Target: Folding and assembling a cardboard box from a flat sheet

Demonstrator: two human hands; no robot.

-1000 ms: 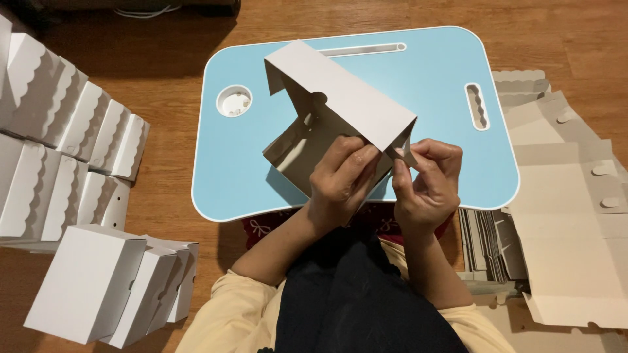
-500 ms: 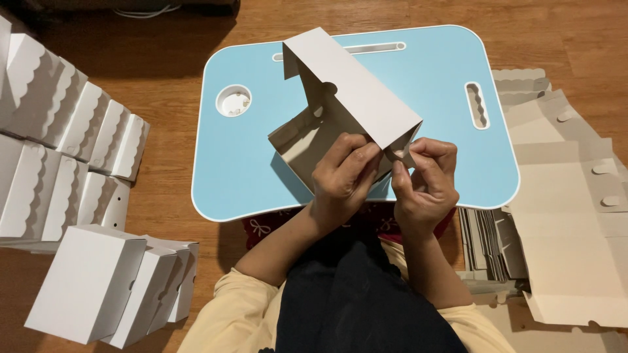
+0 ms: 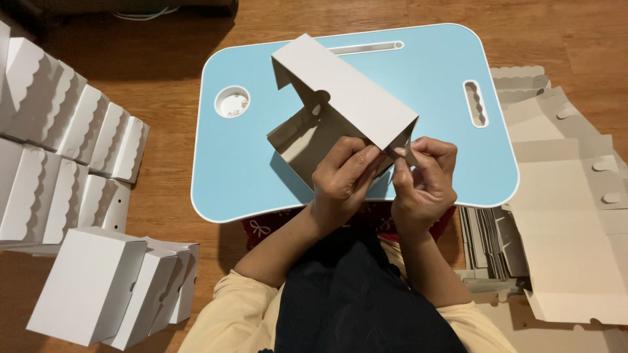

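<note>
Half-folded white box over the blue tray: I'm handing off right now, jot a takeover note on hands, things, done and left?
Left hand: grip on the half-folded box, near corner.
Right hand: pinching that box's corner flap.
Box is held above the blue lap tray.
Done: finished boxes stacked at left.
Left: this box is not yet closed; flat box blanks lie at right.

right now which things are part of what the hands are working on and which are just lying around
In hand:
- half-folded white box
- left hand
- right hand
- blue lap table

Lying about:
- finished white boxes
- flat cardboard blanks
- white cable
</note>
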